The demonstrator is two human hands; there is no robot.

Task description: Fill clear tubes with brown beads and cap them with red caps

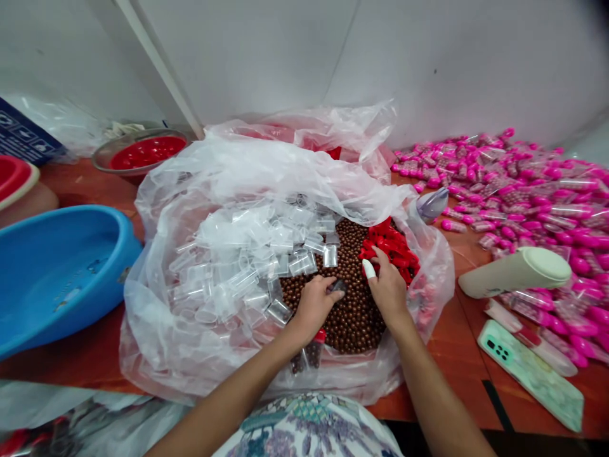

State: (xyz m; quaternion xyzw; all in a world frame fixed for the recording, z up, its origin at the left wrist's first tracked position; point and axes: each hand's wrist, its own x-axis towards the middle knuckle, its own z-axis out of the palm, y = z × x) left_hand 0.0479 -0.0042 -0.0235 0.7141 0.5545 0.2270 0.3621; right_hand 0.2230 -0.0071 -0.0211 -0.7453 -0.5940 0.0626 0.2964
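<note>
My left hand (pixel 314 306) is closed around a small clear plastic container (pixel 337 289), which looks dark against the brown beads (pixel 354 317) it rests among. Red caps (pixel 390 249) lie in a heap on the right of the beads, and the fingers of my right hand (pixel 389 289) reach onto their near edge, spread apart. One of its digits wears a white cover. Left of the beads is a pile of empty clear plastic containers (pixel 257 254). Below my left wrist lies a bead-filled container with a red cap (pixel 314 348). Everything sits in a large, open plastic bag (pixel 209 171).
On the left stand a blue basin (pixel 102 247) and a metal bowl (pixel 102 155) of red pieces. Filled pink-capped containers (pixel 514 184) are heaped at right. Nearer lie a pale green bottle (pixel 509 274) and a phone (pixel 533 374). A wall (pixel 285 57) rises behind.
</note>
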